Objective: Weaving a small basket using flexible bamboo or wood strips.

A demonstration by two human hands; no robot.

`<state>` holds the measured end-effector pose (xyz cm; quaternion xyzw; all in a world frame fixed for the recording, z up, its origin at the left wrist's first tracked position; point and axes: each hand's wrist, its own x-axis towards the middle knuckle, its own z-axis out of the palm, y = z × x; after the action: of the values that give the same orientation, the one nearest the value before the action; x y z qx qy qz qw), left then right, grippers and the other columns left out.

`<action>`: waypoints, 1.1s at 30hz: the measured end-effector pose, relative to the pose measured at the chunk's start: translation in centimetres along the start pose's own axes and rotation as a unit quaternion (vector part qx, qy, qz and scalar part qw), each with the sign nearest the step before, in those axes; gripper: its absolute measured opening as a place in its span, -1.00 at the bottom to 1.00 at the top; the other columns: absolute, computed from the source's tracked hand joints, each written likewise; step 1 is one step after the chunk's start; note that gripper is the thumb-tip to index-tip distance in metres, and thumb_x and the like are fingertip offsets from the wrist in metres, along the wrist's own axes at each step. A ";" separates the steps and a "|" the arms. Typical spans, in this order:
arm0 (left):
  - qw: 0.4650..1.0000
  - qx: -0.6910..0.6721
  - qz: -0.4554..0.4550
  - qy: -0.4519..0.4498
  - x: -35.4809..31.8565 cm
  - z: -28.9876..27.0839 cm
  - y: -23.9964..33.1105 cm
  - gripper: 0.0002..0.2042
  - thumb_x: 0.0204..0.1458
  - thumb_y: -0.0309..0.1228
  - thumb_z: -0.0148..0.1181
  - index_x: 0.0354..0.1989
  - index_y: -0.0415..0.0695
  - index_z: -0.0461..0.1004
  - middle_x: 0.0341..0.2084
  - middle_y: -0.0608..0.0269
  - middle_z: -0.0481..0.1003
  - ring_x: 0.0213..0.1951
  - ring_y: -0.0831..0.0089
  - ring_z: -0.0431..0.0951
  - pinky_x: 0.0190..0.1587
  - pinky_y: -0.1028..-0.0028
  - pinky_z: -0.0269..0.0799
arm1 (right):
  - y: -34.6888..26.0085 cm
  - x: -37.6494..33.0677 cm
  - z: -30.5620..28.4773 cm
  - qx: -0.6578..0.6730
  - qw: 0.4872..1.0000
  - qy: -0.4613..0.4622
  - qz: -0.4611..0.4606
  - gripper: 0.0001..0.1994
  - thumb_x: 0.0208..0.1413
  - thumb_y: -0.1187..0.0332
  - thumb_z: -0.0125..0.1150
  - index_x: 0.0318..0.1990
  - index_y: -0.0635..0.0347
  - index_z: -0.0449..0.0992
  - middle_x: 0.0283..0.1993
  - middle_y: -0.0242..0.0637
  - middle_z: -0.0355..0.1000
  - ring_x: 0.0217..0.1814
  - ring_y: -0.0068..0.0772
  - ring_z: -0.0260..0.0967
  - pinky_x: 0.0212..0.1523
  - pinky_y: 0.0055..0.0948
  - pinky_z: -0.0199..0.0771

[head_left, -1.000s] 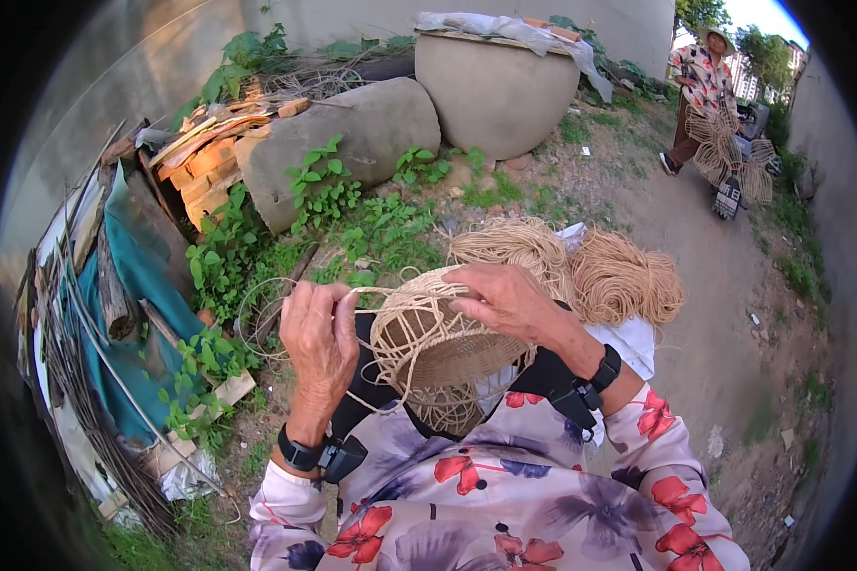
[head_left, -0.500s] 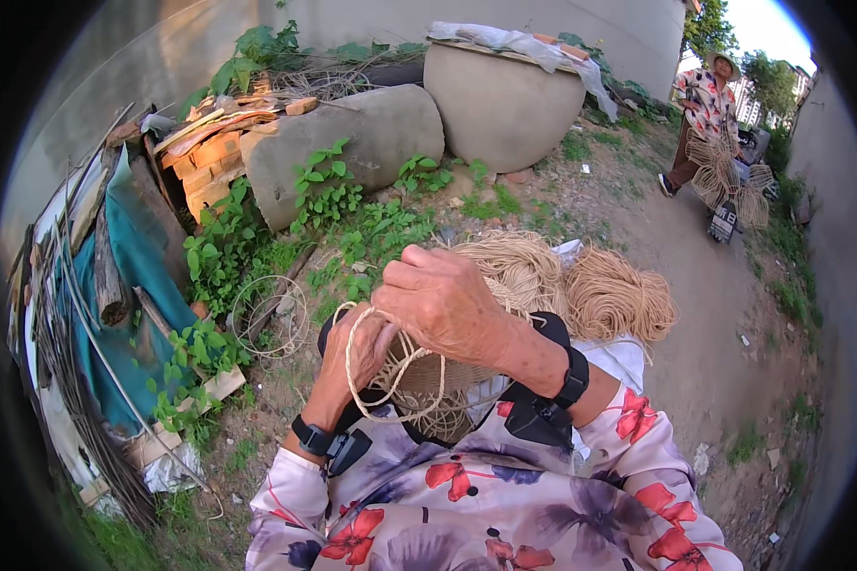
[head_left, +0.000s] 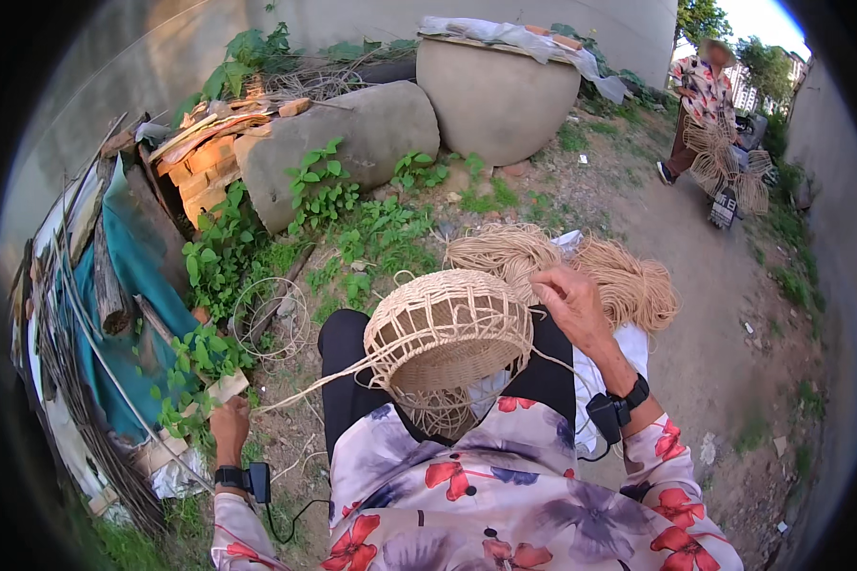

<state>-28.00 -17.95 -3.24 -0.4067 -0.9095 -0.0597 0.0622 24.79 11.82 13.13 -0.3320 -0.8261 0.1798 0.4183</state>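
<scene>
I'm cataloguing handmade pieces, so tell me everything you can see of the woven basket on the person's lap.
The woven basket is a small, round, dome-shaped piece of pale tan cord, tight at the crown and open latticework lower down. It looks unfinished: loose strands hang under its rim. It rests tilted on the lap. The right hand touches its right edge, and a strand runs taut from it to the left hand, held out low to the left. Its inside is hidden.

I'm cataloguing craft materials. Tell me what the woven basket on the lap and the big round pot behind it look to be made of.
The woven basket looks like pale tan plant fibre or twisted straw cord, matte, with open lattice gaps and loose strands trailing to the left hand. The right hand steadies its rim. The big round pot looks like unglazed clay or cement: dull grey-beige, rough, no shine.
</scene>
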 end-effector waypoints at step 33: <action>0.824 -0.526 0.207 -0.029 -0.8 -10.3 27.4 -0.87 0.03 -0.49 0.21 -0.51 -0.23 0.43 -0.72 0.39 0.38 -0.64 0.59 0.32 -0.55 0.50 0.21 | -0.8 3.1 8.8 0.041 0.980 -0.150 -0.124 -0.92 -0.13 0.48 0.10 -0.48 0.23 0.33 -0.36 -0.17 0.30 -0.33 -0.03 0.34 -0.32 -0.11 0.28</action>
<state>-6.33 -2.04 8.41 -0.5579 -0.6358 -0.5032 -0.1770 15.98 13.22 10.24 -0.1791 -0.9063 0.2080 0.3215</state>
